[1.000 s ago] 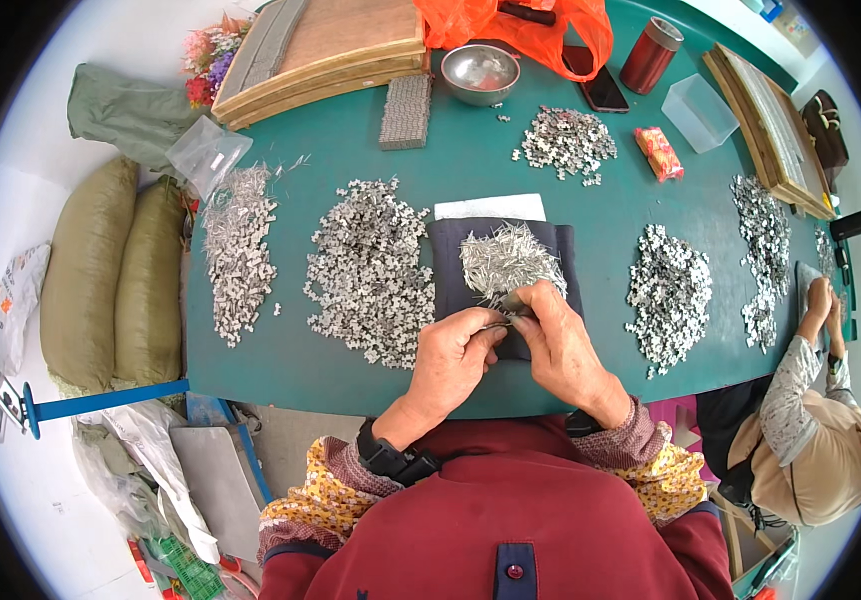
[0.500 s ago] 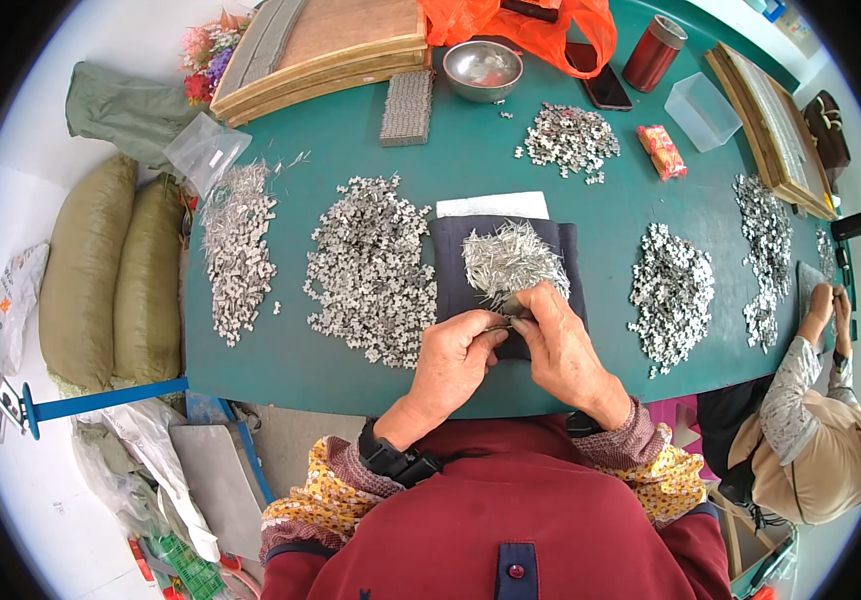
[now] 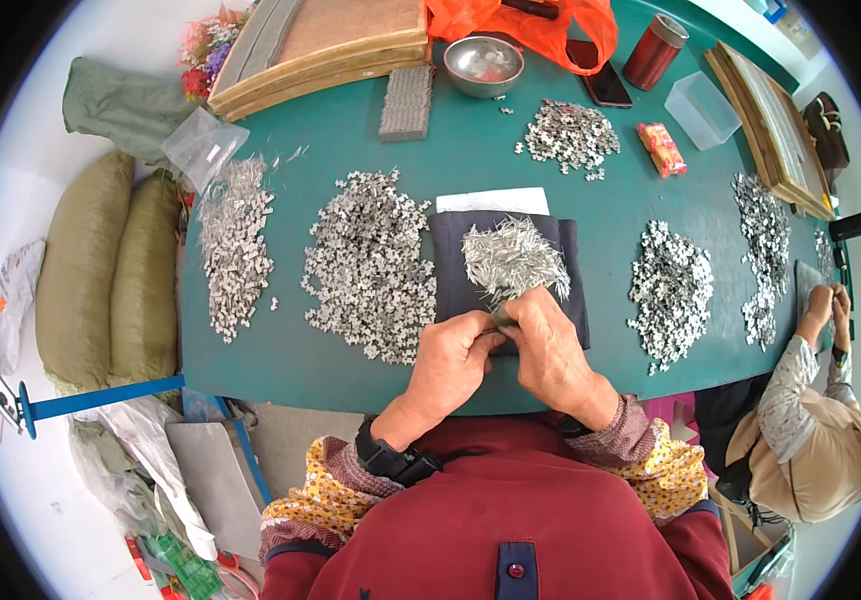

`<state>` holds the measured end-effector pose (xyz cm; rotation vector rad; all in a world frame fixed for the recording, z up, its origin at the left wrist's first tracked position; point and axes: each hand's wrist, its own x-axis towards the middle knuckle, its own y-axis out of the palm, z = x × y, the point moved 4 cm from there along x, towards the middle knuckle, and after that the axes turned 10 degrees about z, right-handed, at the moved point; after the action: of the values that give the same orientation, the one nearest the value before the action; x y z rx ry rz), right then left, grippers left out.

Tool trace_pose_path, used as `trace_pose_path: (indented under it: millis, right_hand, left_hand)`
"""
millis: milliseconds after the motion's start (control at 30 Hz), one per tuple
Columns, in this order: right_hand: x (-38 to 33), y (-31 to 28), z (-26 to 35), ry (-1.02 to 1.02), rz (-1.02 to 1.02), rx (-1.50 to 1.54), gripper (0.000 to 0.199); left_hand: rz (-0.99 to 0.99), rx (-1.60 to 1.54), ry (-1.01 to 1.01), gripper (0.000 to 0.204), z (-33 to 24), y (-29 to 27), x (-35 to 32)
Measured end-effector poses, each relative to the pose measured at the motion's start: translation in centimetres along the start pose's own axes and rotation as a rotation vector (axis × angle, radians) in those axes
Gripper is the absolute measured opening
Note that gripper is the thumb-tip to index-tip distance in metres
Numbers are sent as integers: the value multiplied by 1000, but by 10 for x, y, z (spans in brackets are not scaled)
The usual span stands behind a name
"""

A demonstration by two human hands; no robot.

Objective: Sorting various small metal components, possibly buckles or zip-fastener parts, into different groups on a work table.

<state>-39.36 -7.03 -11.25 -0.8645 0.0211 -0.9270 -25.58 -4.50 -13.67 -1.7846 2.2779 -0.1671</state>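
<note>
My left hand (image 3: 453, 360) and my right hand (image 3: 548, 349) meet at the near edge of a dark cloth (image 3: 449, 270) on the green table (image 3: 471, 170). Together they pinch a small bunch of thin silvery metal pieces (image 3: 502, 318) between the fingertips. Just beyond the hands, a heap of thin metal strips (image 3: 513, 256) lies on the cloth. A large pile of small silvery parts (image 3: 367, 262) spreads left of the cloth.
More metal piles: far left (image 3: 234, 240), right (image 3: 671, 290), far right (image 3: 763, 245), back (image 3: 571, 135). A steel bowl (image 3: 485, 64), mesh block (image 3: 407, 101), phone (image 3: 606, 85), red can (image 3: 655, 52), clear tub (image 3: 703, 109), wooden frames (image 3: 331, 45). Another person (image 3: 821, 420) works at the right.
My hands stay at the cloth's near edge; the fingers have shifted slightly around the small metal pieces. The person at the right has lowered their hands a little.
</note>
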Motion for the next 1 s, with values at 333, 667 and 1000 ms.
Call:
trace_pose_path:
  millis: [333, 667, 1000]
  right_hand:
    - [-10, 3, 19, -141, -99, -245, 46]
    - [-3, -15, -11, 135, -119, -138, 22]
    - [-5, 6, -13, 120, 43, -269, 18]
  left_hand:
    - [36, -494, -143, 12, 5, -2, -4]
    - [-37, -570, -187, 12, 19, -36, -17]
    - [-33, -629, -193, 14, 41, -39, -35]
